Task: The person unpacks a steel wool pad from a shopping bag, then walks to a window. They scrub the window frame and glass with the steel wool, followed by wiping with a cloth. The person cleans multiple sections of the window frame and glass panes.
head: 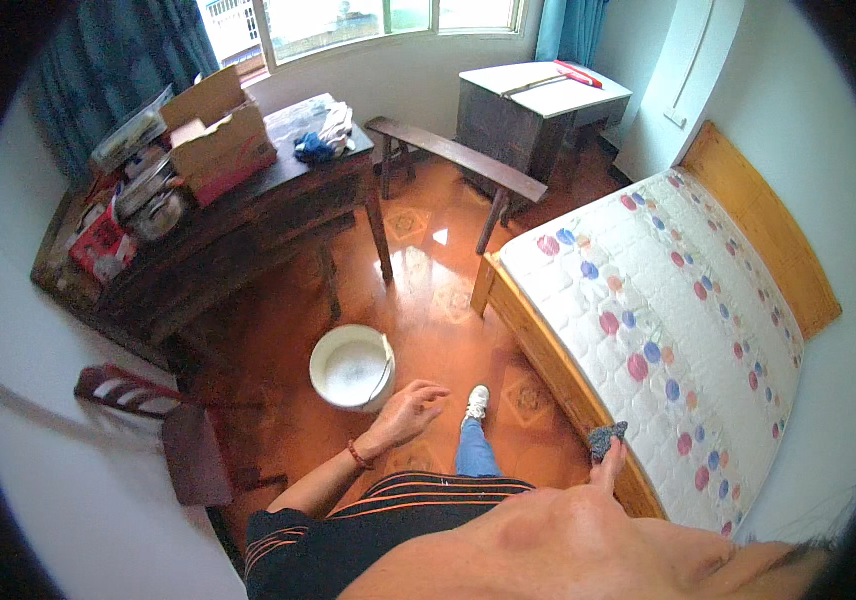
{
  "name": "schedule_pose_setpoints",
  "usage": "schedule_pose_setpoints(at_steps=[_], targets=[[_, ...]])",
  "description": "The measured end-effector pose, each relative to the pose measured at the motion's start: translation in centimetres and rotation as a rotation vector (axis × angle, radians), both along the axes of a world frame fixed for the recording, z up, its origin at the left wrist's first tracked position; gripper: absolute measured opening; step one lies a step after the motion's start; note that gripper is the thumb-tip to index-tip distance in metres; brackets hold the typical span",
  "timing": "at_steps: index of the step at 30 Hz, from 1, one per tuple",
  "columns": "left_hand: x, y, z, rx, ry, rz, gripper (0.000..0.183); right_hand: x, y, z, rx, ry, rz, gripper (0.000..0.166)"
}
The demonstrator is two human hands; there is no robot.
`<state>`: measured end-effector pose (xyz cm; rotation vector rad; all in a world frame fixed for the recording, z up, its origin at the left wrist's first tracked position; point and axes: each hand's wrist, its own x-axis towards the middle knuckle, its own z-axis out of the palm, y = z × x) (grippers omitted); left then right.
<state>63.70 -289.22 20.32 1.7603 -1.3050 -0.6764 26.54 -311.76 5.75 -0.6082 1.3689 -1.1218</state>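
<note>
My right hand [608, 465] holds a crumpled dark grey cloth [607, 441] against the side rail of a wooden bed frame [559, 382]. A quilted white mattress [668, 315] with coloured dots lies in the frame, right beside that hand. My left hand [407, 412], with a beaded bracelet at the wrist, hangs over the floor with nothing in it and its fingers loosely bent. Just beyond it stands a white bucket [353, 367] with whitish liquid inside and its wire handle lowered to one side.
A dark table [248, 202] at left bears a cardboard box [221, 146], a metal pot [154, 202] and bunched cloths [326, 135]. A wooden bench [465, 157] spans towards a white-topped desk [540, 86] with a red-headed tool [578, 73]. A dark red chair [191, 450] stands by the left wall.
</note>
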Motion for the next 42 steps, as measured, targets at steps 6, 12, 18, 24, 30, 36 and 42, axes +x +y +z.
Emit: schedule_pose_setpoints(at_steps=[6,12,18,24,30,36,42], targets=[[7.5,-17.8,1.8,-0.063,0.08,-0.077,0.027,13.6,-17.3,-2.5,-0.159,0.141,-0.043,0.044],[18.7,-24.9,2.1,-0.013,0.028,0.192,0.026,37.5,-31.3,3.6,-0.434,-0.02,0.534,0.044],[30.8,-32.4,2.4,-0.012,-0.038,0.321,0.03,58.5,-39.6,9.4,-0.725,-0.098,0.872,0.04],[43.7,-41.2,3.2,-0.082,-0.001,0.405,0.031,71.2,-51.3,10.2,-0.732,-0.07,0.842,0.038],[53.5,-51.7,9.4,-0.213,-0.042,0.32,0.034,78.3,-61.3,10.2,-0.647,0.008,0.739,0.042],[63.0,-62.1,10.7,-0.334,-0.101,0.258,0.035,86.6,-72.4,11.8,-0.688,0.179,0.689,0.041],[72.7,-71.2,11.2,-0.251,-0.202,0.362,0.036,98.6,-81.6,14.4,-0.833,0.386,0.727,0.041]])
